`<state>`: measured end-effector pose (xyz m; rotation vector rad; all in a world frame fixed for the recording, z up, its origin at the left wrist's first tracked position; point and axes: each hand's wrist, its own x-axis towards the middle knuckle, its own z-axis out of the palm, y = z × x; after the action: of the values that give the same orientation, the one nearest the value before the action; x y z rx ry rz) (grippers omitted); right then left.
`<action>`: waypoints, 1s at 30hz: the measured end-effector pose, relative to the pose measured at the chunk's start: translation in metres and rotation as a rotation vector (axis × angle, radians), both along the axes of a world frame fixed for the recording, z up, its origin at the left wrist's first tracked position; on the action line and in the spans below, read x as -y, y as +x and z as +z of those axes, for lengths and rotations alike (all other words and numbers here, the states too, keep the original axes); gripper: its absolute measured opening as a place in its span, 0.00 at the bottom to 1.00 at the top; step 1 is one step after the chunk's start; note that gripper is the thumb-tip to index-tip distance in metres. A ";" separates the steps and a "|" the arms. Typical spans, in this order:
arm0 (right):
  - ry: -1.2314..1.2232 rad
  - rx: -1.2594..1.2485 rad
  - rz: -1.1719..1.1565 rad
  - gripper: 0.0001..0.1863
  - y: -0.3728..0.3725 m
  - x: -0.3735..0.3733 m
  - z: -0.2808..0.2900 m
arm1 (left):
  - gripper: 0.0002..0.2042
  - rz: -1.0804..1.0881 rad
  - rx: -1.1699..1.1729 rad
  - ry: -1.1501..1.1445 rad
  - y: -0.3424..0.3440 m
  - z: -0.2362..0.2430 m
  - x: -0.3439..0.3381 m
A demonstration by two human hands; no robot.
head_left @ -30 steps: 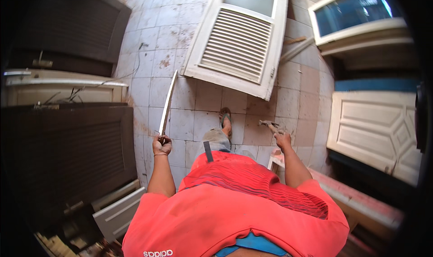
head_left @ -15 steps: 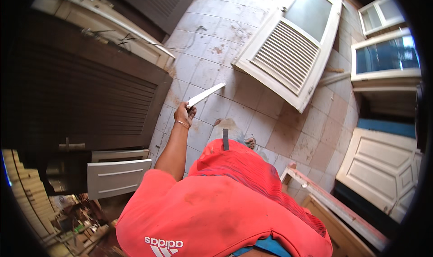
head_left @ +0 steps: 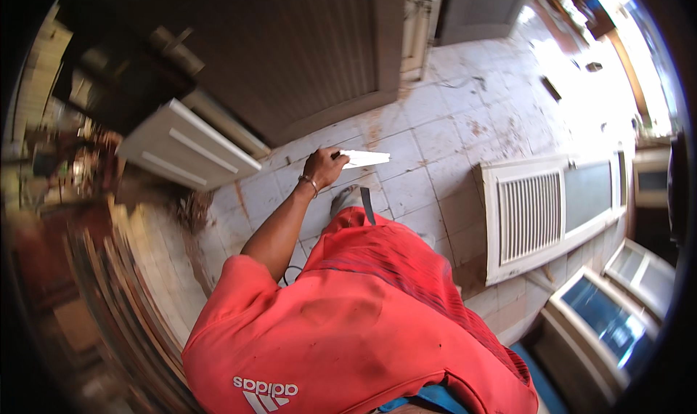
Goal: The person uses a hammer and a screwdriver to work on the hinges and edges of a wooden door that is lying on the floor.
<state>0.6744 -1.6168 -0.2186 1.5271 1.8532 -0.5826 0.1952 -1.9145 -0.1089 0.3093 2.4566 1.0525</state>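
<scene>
My left hand [head_left: 324, 169], with a bracelet at the wrist, reaches forward over the tiled floor. Its fingers are closed around one end of a flat white strip [head_left: 367, 158], whose free end points to the right. What kind of strip it is, I cannot make out. Below the hand a foot [head_left: 347, 194] shows on the tiles. My right hand is out of view.
A dark louvred door [head_left: 312, 58] stands ahead, with a white panel [head_left: 190, 147] to its left. At right a white louvred door [head_left: 530, 218] stands before glazed window frames [head_left: 602, 319]. Long boards [head_left: 123, 305] are stacked at lower left; a dark block [head_left: 551, 88] lies farther off.
My view has turned to the left, so the doors have shifted rightward and the stacked boards have come in. The white strip stays in my left hand and now lies nearly level in the picture.
</scene>
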 end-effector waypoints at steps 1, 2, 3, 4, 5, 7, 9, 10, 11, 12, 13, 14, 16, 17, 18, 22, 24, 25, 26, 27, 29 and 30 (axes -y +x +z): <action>-0.006 0.005 0.044 0.23 -0.026 -0.003 0.003 | 0.16 -0.064 -0.152 -0.074 -0.014 0.004 0.020; -0.006 0.006 0.086 0.23 -0.058 -0.006 0.009 | 0.16 -0.018 -0.147 -0.089 -0.026 0.012 0.041; 0.000 0.004 0.120 0.22 -0.087 -0.008 0.017 | 0.17 0.037 -0.136 -0.118 -0.036 0.020 0.062; 0.016 -0.018 0.135 0.22 -0.118 -0.010 0.030 | 0.19 0.083 -0.132 -0.140 -0.047 0.030 0.076; 0.046 -0.062 0.141 0.22 -0.146 -0.012 0.039 | 0.20 0.090 -0.131 -0.102 -0.060 0.040 0.095; 0.110 -0.248 0.117 0.16 -0.183 -0.013 0.046 | 0.19 0.113 -0.192 -0.154 -0.080 0.061 0.128; 0.053 -0.354 0.029 0.15 -0.201 -0.022 0.028 | 0.17 0.093 -0.202 -0.182 -0.107 0.071 0.161; -0.010 -0.454 -0.070 0.14 -0.206 -0.025 0.023 | 0.17 0.082 -0.206 -0.196 -0.120 0.073 0.179; 0.080 -0.493 0.001 0.13 -0.217 -0.017 0.024 | 0.16 0.115 -0.160 -0.209 -0.132 0.075 0.197; 0.083 -0.491 0.002 0.13 -0.227 -0.015 0.030 | 0.16 0.142 -0.115 -0.220 -0.146 0.076 0.215; 0.002 -0.432 0.020 0.13 -0.236 -0.013 0.038 | 0.16 0.150 -0.132 -0.252 -0.162 0.069 0.238; -0.078 -0.374 0.035 0.14 -0.243 -0.011 0.042 | 0.17 0.157 -0.152 -0.285 -0.176 0.060 0.260; -0.033 -0.365 0.082 0.14 -0.241 -0.003 0.040 | 0.18 0.176 -0.101 -0.353 -0.209 0.056 0.285; 0.006 -0.343 0.139 0.15 -0.235 0.001 0.039 | 0.19 0.186 -0.076 -0.387 -0.225 0.049 0.301; 0.009 -0.348 0.111 0.15 -0.228 0.004 0.035 | 0.21 0.189 -0.050 -0.422 -0.240 0.038 0.317; 0.063 -0.191 0.111 0.22 -0.167 0.011 0.026 | 0.35 0.508 0.055 -0.514 -0.281 -0.010 0.327; 0.030 -0.229 0.137 0.26 -0.190 0.017 0.051 | 0.35 0.842 -0.005 -0.257 -0.276 -0.057 0.436; 0.076 -0.215 0.015 0.28 -0.155 0.026 0.056 | 0.30 0.837 0.161 -0.100 -0.299 -0.064 0.385; 0.069 -0.166 -0.054 0.26 -0.152 0.029 0.063 | 0.24 0.973 0.154 -0.004 -0.307 -0.066 0.400; 0.034 -0.205 -0.096 0.26 -0.163 0.021 0.057 | 0.19 1.084 0.133 0.066 -0.313 -0.046 0.478; 0.135 -0.109 -0.390 0.23 -0.132 0.031 0.055 | 0.19 1.198 -0.140 -0.320 -0.330 -0.063 0.444; 0.161 -0.080 -0.459 0.23 -0.113 0.042 0.059 | 0.22 0.932 -0.176 -0.468 -0.335 -0.064 0.418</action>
<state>0.5612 -1.6589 -0.1593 2.0875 1.6403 -0.7224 -0.1397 -2.3322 -0.1732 -1.0117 2.9456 0.7045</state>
